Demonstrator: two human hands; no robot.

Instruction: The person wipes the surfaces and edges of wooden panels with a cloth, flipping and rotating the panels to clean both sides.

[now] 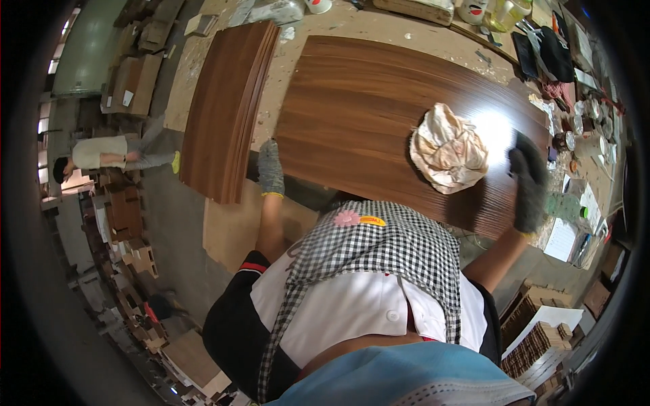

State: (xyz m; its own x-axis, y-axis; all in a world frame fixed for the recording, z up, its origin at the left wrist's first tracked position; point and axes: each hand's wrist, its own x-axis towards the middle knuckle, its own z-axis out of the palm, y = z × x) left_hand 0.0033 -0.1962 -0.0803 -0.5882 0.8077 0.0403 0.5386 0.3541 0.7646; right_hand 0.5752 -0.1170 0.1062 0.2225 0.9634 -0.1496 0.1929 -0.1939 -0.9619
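Note:
A brown wood-grain panel [352,101] lies on the worktable in front of me, its surface shiny at the right. On its right half rests a crumpled, stained white cloth [449,150], which neither hand touches. My left hand [271,169], in a grey knit glove with a yellow cuff, is at the panel's near left corner, fingers close together against the edge. Over the right edge my right hand [529,186] is bent, in a darker glove and slightly blurred, with its fingertips at the panel's top face. The undersides of both grips are hidden.
Left of the panel stands a stack of similar brown panels [227,108]. Along the table's right side are a green-tinted bottle [565,205], papers [563,237] and jars. Cups and a jug [506,15] stand at the back. A person [101,154] is on the floor at left, near cardboard stacks.

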